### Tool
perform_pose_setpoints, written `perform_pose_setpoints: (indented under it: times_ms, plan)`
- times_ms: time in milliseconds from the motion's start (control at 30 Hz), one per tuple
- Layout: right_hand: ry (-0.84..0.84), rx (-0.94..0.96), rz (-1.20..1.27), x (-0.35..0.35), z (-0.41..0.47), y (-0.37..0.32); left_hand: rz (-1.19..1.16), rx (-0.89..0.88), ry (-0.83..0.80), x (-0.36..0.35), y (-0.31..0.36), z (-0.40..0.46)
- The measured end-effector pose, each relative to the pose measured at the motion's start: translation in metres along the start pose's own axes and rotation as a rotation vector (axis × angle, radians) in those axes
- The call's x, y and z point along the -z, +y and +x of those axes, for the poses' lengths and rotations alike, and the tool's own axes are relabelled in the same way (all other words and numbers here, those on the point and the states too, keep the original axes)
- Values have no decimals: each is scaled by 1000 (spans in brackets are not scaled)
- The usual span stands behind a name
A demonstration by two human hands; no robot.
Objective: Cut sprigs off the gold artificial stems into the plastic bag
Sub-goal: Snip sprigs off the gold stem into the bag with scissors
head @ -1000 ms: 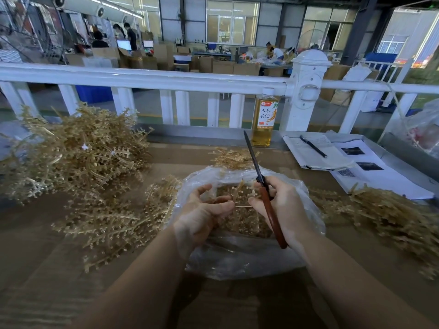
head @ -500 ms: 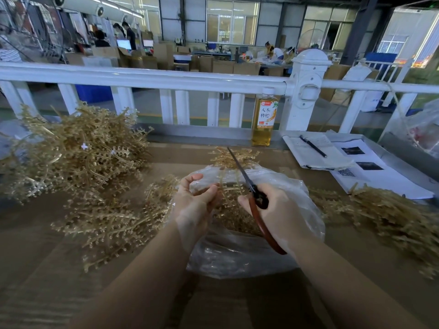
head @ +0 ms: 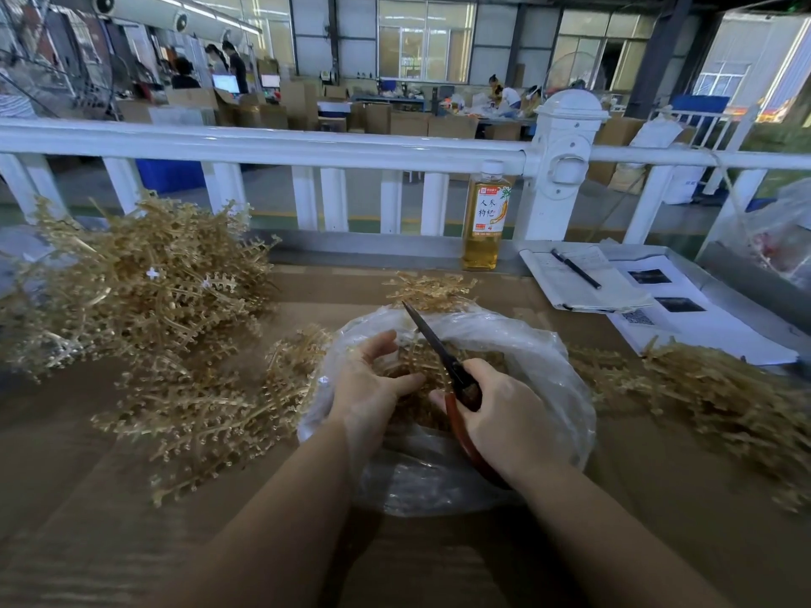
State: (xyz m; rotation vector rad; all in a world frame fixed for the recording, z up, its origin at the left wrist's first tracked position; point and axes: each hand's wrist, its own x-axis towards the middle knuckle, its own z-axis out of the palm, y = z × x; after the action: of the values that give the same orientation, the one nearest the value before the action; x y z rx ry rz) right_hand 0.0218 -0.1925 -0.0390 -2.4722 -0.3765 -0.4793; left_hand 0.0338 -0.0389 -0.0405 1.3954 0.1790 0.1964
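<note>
Over the open bag [head: 548, 357], mid-table near the front edge, my right hand [head: 504, 414] grips red-handled scissors [head: 443, 357], blades pointing away. My left hand [head: 373, 383] reaches into the bag among cut sprigs [head: 417, 357]; whether its loosely bent fingers pinch one, I cannot tell. Uncut gold stems [head: 145, 291] are heaped at the left edge, so clippings likely drop straight in.

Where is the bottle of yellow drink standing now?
In the head view the bottle stands upright at the table's far edge, right of centre, against the white railing, just left of the notebook with a pen.
</note>
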Motion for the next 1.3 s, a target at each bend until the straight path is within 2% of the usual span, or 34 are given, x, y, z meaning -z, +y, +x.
perform_pose_setpoints:
  times_ms: [167, 467, 567, 733, 1000, 1300]
  plan:
    - [6, 26, -8, -2, -2, 1, -131, 2, 38, -1, 0, -1]
    - [-47, 47, 32, 3, -3, 0, -344, 121, -28, 3, 1, 5]
    - [-67, 70, 22, 1, -4, -1, -361, 144, 20, 4, 0, 6]
    - [-104, 89, 22, 5, -3, 1, -548, 148, 93, 2, 1, 11]
    - [-198, 94, 5, 7, -2, 6, -646, 167, 78, 1, 6, 8]
    - [-235, 136, 0, 8, -1, 10, -627, 160, 72, 3, 6, 8]
